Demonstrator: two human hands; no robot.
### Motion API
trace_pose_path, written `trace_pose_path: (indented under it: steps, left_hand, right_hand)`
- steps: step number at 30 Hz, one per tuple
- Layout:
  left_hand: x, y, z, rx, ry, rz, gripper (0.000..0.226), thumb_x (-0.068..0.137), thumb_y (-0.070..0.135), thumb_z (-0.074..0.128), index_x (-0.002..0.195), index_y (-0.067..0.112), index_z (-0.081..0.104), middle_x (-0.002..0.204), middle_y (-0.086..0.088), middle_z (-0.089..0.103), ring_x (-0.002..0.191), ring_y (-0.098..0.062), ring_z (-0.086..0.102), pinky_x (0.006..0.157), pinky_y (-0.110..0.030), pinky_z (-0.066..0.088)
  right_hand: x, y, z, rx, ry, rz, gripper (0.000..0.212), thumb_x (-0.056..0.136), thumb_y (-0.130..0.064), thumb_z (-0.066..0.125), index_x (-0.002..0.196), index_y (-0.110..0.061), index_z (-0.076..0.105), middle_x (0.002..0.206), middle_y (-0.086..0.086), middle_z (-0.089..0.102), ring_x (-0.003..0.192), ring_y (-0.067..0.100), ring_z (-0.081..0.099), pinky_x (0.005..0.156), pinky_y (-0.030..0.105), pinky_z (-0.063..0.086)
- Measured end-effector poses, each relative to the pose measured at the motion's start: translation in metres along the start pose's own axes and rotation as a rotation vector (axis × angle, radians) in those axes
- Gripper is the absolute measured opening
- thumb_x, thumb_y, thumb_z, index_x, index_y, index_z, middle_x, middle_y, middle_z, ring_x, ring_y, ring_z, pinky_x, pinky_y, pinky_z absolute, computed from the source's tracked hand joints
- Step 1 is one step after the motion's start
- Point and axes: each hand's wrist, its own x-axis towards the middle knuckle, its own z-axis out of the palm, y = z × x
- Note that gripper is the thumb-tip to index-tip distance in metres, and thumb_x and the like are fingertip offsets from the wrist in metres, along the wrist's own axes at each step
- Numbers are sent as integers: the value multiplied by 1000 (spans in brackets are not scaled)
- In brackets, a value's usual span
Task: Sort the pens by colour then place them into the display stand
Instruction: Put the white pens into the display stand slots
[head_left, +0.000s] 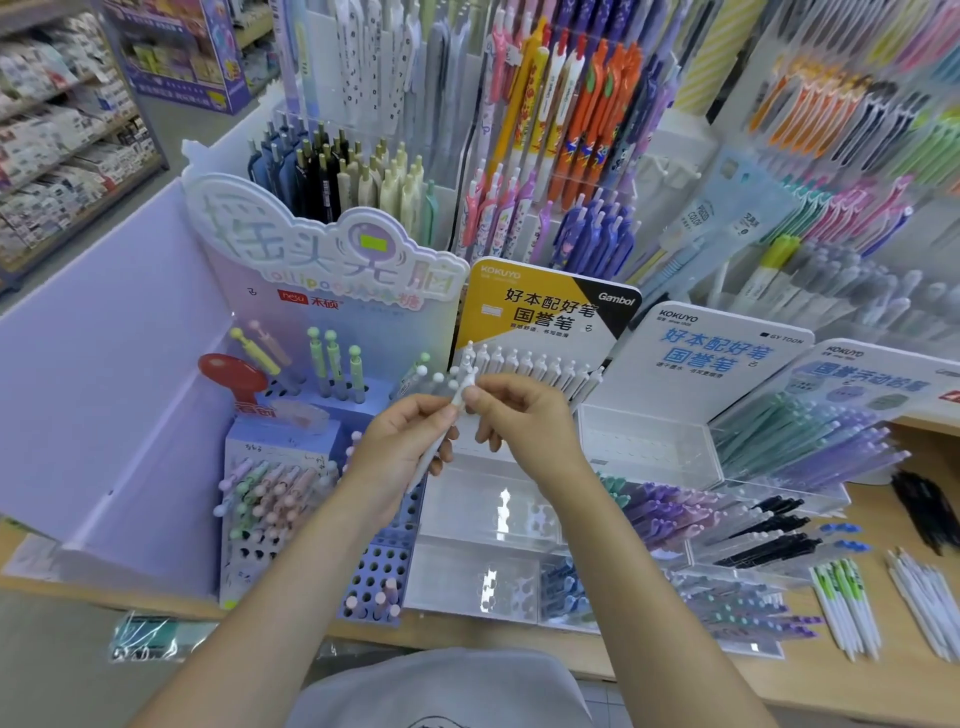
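Left hand (410, 436): fingers curled round pale pens (451, 402).
Right hand (511, 415): pinches one top.
Handling: light, stiff, slippery; hold mid-barrel.

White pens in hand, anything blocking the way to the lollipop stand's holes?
Nothing visible does. The left hand grips the white pens, the right hand pinches one, above the perforated stand. Pastel pens fill some holes; others are empty.
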Motion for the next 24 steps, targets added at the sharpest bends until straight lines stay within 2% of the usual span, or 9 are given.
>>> trace_pose_path:
  steps: [4, 5, 7, 8, 10, 13, 16, 21, 24]
  left_hand:
    - [0, 6, 11, 197, 22, 122, 6, 95, 15, 66, 99, 15, 70, 85, 1, 71, 80, -16, 67, 68, -24, 56]
    - [0, 6, 10, 370, 66, 241, 8, 95, 19, 67, 102, 16, 70, 93, 3, 70, 87, -12, 65, 74, -19, 54]
    - [4, 9, 2, 826, 166, 606, 24, 94, 31, 62, 114, 17, 66, 112, 5, 62, 104, -9, 55, 88, -14, 41]
    - [8, 10, -4, 1014, 177, 766, 35, 93, 35, 57, 121, 16, 63, 121, 1, 59, 113, -13, 50, 96, -16, 34]
    - [17, 11, -13, 1267, 145, 893, 53, 91, 40, 50, 137, 14, 53, 139, -6, 52, 130, -24, 43, 109, -31, 29]
    - [25, 8, -18, 1471, 54, 823, 68, 92, 47, 42, 153, 19, 34, 157, -3, 37, 146, -24, 30, 113, -44, 30]
    - [28, 6, -20, 1524, 11, 773, 71, 93, 50, 38, 157, 22, 27, 162, 4, 28, 150, -20, 22, 114, -42, 26]
    - [31, 6, -23, 1528, -7, 736, 71, 93, 51, 39, 157, 24, 25, 162, 6, 28, 150, -19, 21, 114, -45, 27]
    - [32, 6, -25, 1532, -22, 728, 72, 93, 54, 38, 158, 27, 20, 163, 9, 24, 151, -17, 17, 115, -45, 25]
  right_hand:
    - [-1, -2, -12, 85, 70, -15, 10, 92, -11, 67, 96, -3, 72, 63, 3, 66, 57, 17, 60, 54, 28, 51]
    - [-1, -3, -17, 117, 108, -29, 10, 92, -10, 66, 98, -4, 72, 67, 6, 68, 60, 20, 63, 56, 30, 53]
    - [2, -3, -29, 163, 210, -51, 13, 92, -9, 65, 102, -4, 72, 77, 12, 72, 67, 25, 68, 61, 33, 58]
    - [4, -2, -33, 169, 259, -63, 14, 92, -8, 65, 103, -4, 72, 79, 14, 73, 68, 26, 69, 63, 34, 59]
    - [7, 2, -37, 132, 320, -87, 12, 92, -8, 66, 102, -6, 72, 79, 15, 72, 70, 27, 70, 65, 35, 59]
    - [12, 10, -32, 15, 324, -123, 10, 92, -10, 67, 98, -16, 73, 77, 6, 72, 71, 21, 70, 67, 40, 59]
    - [15, 15, -26, -40, 299, -145, 10, 92, -12, 67, 99, -17, 72, 80, 2, 73, 71, 18, 71, 69, 41, 59]
    - [20, 15, -22, -115, 291, -216, 12, 93, -13, 66, 103, -15, 72, 85, -1, 73, 70, 10, 70, 70, 33, 59]
    - [24, 14, -24, -185, 292, -270, 15, 92, -15, 67, 106, -12, 73, 85, 0, 73, 72, 12, 70, 74, 36, 59]
